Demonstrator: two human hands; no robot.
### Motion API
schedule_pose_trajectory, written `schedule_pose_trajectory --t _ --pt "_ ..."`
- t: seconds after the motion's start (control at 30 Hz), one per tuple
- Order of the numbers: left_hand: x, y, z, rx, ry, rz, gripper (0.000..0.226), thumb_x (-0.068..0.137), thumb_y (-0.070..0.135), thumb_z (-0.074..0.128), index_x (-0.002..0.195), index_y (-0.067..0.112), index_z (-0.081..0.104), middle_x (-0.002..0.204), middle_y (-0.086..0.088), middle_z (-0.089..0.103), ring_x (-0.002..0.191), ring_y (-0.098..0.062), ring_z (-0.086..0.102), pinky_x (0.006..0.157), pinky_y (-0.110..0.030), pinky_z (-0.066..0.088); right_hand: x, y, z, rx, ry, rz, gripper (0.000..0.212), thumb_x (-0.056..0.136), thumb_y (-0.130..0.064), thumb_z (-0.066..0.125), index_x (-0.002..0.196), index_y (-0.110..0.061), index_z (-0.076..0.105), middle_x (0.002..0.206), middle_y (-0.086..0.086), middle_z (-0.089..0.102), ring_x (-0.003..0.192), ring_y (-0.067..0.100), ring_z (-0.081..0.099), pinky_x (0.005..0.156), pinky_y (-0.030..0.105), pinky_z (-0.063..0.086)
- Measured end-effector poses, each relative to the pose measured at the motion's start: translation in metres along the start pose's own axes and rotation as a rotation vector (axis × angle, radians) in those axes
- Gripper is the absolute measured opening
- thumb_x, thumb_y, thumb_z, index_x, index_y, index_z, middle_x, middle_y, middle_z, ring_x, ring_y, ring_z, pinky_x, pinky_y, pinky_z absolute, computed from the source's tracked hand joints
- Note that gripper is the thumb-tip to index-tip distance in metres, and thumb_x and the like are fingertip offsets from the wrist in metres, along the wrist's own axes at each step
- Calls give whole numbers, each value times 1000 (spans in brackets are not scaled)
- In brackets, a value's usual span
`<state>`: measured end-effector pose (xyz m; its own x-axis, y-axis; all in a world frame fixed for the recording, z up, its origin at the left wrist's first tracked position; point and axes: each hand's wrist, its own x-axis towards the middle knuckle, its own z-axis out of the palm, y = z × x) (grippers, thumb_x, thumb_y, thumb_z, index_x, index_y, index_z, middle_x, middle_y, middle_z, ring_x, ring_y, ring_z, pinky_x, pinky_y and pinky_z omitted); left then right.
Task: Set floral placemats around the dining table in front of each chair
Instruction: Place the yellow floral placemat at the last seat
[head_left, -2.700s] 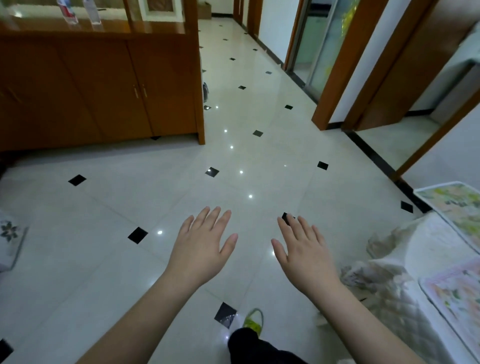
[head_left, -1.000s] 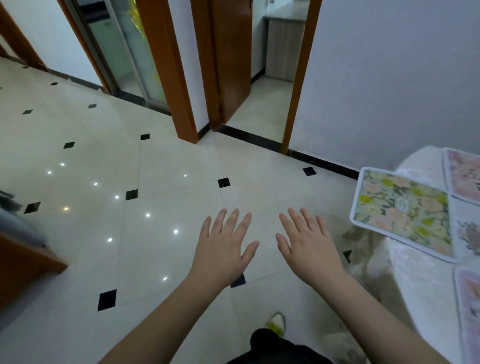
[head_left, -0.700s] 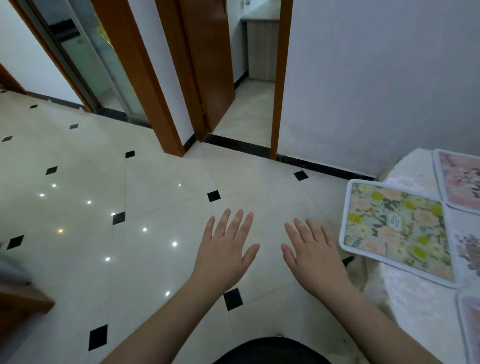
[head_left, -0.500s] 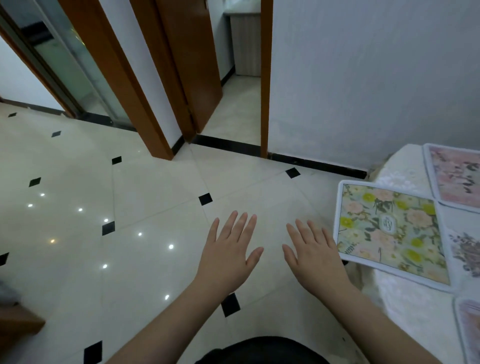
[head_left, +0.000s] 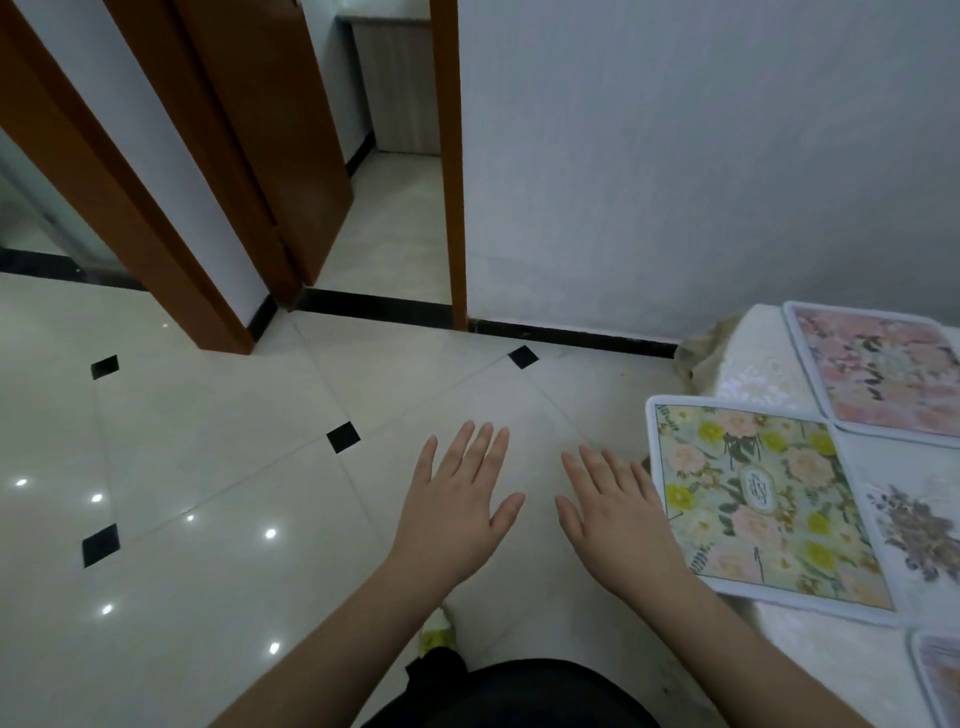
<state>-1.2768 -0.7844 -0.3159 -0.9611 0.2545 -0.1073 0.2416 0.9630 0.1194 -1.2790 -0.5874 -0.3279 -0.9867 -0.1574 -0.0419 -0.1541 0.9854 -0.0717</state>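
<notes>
My left hand (head_left: 457, 504) and my right hand (head_left: 618, 519) are held out flat over the floor, palms down, fingers apart, holding nothing. Just right of my right hand a green and yellow floral placemat (head_left: 763, 499) lies on the white-clothed dining table (head_left: 841, 654), its near corner overhanging the table edge. A pink floral placemat (head_left: 883, 374) lies beyond it at the far right. The corner of a third pink placemat (head_left: 940, 670) shows at the lower right edge. No chair is in view.
Glossy white floor tiles (head_left: 218, 467) with small black diamonds fill the left. An open wooden door (head_left: 270, 140) and orange door frames stand at the back left, beside a grey wall (head_left: 675, 156). My foot in a yellow-green slipper (head_left: 434, 631) is below my left hand.
The view has swung right from the wooden cabinet past the doorways toward the table. The placemats have come closer and larger at the right. Both hands stay flat and empty.
</notes>
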Motion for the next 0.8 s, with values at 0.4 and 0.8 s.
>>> schedule_pose_trajectory --t 0.4,0.8 --pt "104 -74 -20 6 -20 219 72 91 62 -5 151 26 -22 168 4 -6 153 -14 -11 119 -41 -14 79 -26 -6 -22 33 234 58 94 -44 30 132 -12 60 132 11 63 121 33 60 106 44 28" --pt "211 11 -8 21 54 589 66 95 54 36 151 19 41 155 -6 43 143 -27 42 111 -48 38 88 59 -1 0 62 565 59 93 -45 31 135 -15 58 138 6 59 128 30 55 104 51 42"
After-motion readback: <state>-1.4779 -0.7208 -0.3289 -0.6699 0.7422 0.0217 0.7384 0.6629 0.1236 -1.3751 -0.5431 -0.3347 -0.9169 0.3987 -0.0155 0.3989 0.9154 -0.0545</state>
